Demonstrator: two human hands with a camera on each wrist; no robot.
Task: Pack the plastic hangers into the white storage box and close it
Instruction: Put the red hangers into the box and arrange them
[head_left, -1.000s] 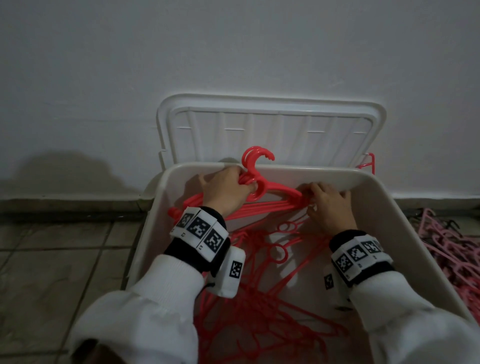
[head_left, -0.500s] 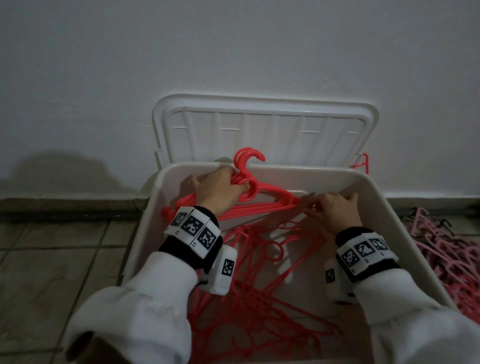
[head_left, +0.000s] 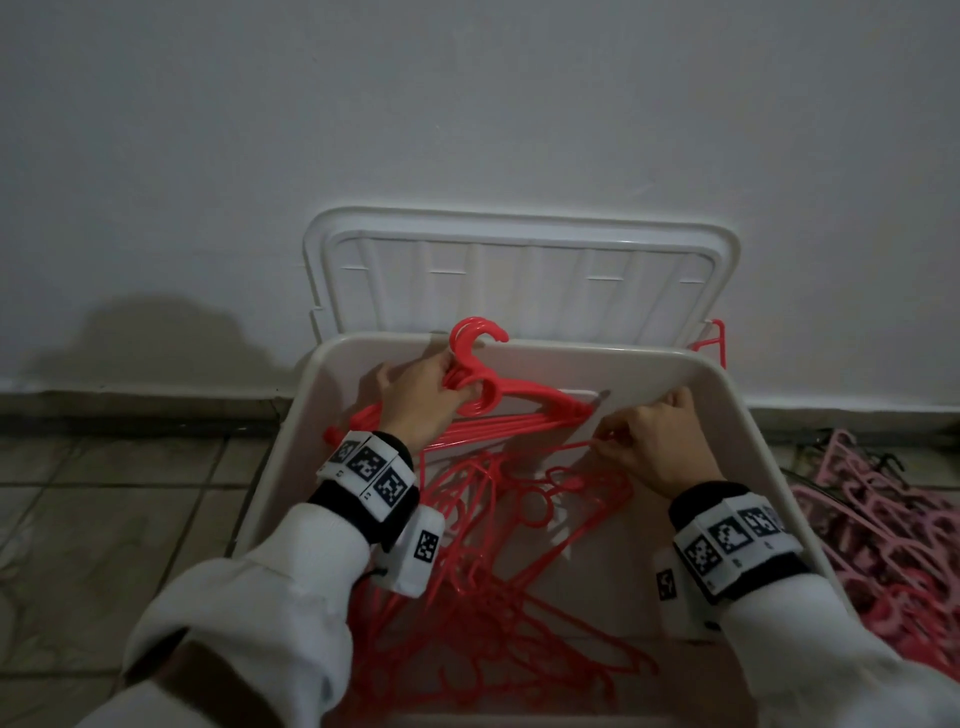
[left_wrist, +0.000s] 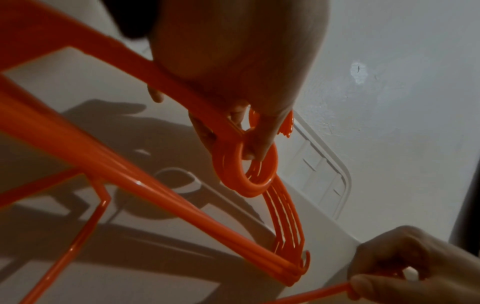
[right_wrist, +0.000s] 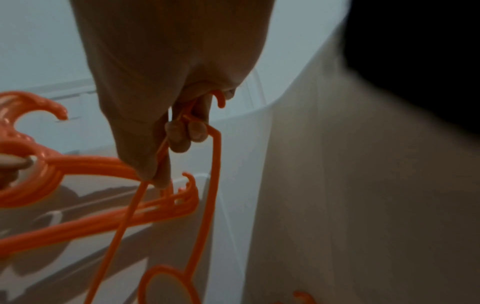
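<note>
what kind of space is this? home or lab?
Probably a home, on the floor by a wall: worn floor tiles, a plain painted white wall, a white plastic storage box and a pink plastic hanger pile.

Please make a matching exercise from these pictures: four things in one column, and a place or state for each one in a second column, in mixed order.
Things:
1. lid
2. left hand
3. pink hangers
4. right hand

Places or states:
a. heaped on the floor beside the white storage box
b. grips a stack of red hangers near the hooks
c. stands open against the wall
d. pinches one thin red hanger

Pairs: 1-c, 2-b, 3-a, 4-d
</note>
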